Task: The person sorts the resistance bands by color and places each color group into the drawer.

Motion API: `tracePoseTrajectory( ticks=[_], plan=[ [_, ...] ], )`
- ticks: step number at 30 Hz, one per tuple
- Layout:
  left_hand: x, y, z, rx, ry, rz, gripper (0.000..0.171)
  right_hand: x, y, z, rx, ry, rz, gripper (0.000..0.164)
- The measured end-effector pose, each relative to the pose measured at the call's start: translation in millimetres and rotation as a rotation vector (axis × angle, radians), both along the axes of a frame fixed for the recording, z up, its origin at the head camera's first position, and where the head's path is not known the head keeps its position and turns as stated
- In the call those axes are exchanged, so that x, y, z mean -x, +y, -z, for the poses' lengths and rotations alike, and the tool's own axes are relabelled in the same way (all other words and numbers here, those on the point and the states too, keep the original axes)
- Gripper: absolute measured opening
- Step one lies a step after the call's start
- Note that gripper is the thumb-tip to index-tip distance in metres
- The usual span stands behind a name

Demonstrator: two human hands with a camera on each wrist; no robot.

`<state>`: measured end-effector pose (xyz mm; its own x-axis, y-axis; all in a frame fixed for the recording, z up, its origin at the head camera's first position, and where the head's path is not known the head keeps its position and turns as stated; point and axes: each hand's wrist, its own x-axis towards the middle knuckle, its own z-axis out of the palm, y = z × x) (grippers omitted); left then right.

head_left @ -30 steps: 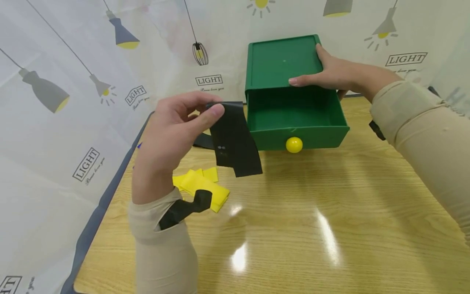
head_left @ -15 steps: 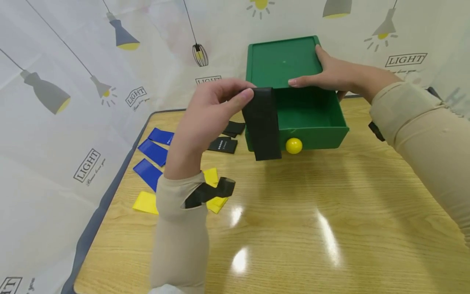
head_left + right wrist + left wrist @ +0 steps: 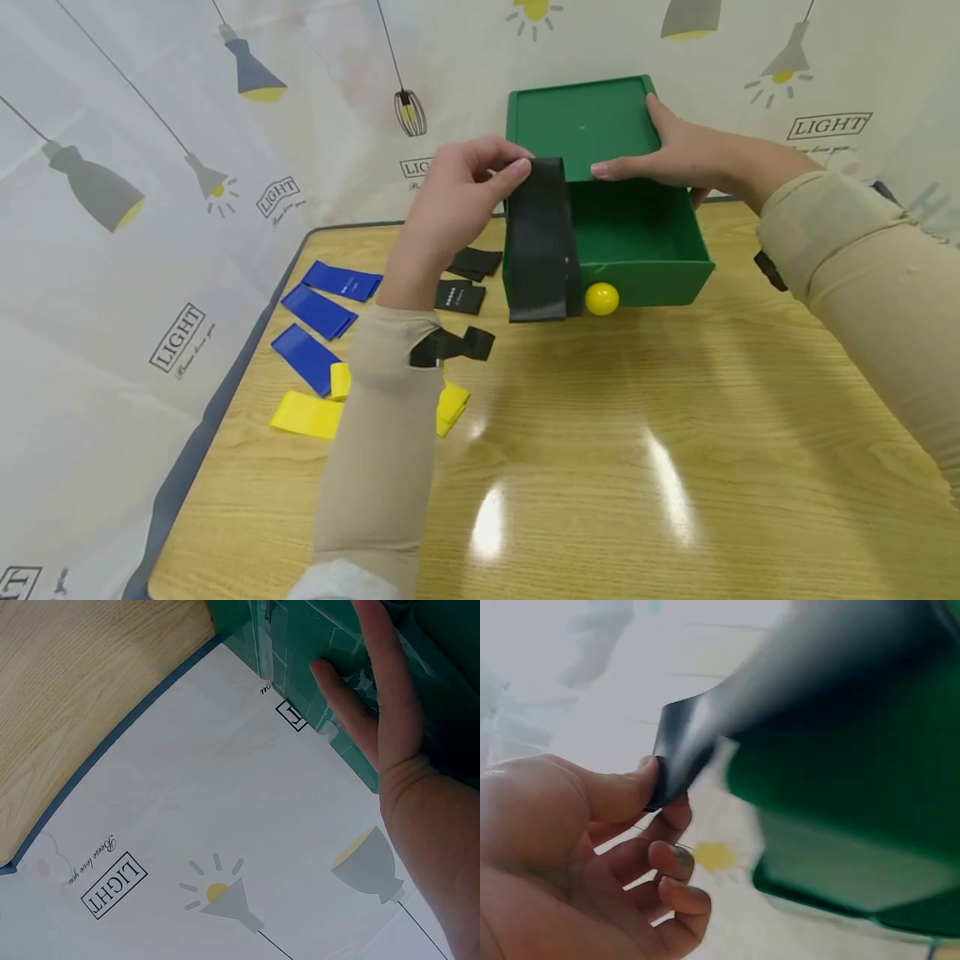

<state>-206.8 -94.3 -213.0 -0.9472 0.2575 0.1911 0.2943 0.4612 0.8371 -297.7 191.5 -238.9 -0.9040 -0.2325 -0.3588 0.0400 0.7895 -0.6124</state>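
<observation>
My left hand (image 3: 468, 192) pinches a black resistance band (image 3: 536, 242) by its top end, between thumb and fingers. The band hangs in a loop over the left part of the pulled-out green drawer (image 3: 652, 283) and overlaps its front, beside the yellow knob (image 3: 602, 298). In the left wrist view the band (image 3: 682, 742) stretches blurred toward the green box. My right hand (image 3: 667, 146) rests on the box's green casing (image 3: 573, 125), thumb on top near the front edge. The right wrist view shows straight fingers (image 3: 397, 697) lying along the casing's side.
Left on the wooden table (image 3: 600, 467) lie several blue bands (image 3: 306, 358), yellow bands (image 3: 307, 414) partly hidden by the left forearm, and folded black bands (image 3: 461, 296). A lamp-printed sheet (image 3: 225, 142) stands behind the table's dark edge.
My left hand has carried the black band right and up, from beside the drawer to its left front. The blue bands have come into view. My right hand and the box have stayed put.
</observation>
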Motion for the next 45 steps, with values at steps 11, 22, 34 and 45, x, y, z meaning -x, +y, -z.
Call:
tracePoseTrajectory(
  ticks=[11, 22, 34, 45],
  plan=[
    [16.6, 13.7, 36.5, 0.166, 0.105, -0.120, 0.026, -0.6, 1.3, 0.0, 0.013, -0.003, -0.007, 0.131],
    [16.6, 17.2, 46.5, 0.159, 0.097, -0.129, 0.020, 0.2, 3.3, -0.3, 0.005, -0.001, -0.013, 0.130],
    [17.4, 13.3, 49.1, 0.063, 0.045, -0.143, 0.017, -1.7, 1.6, -1.4, 0.003, -0.011, -0.005, 0.130],
    [19.1, -22.4, 52.6, -0.165, 0.018, -0.192, 0.032, -3.6, 0.9, -0.5, 0.021, -0.007, 0.001, 0.130]
  ],
)
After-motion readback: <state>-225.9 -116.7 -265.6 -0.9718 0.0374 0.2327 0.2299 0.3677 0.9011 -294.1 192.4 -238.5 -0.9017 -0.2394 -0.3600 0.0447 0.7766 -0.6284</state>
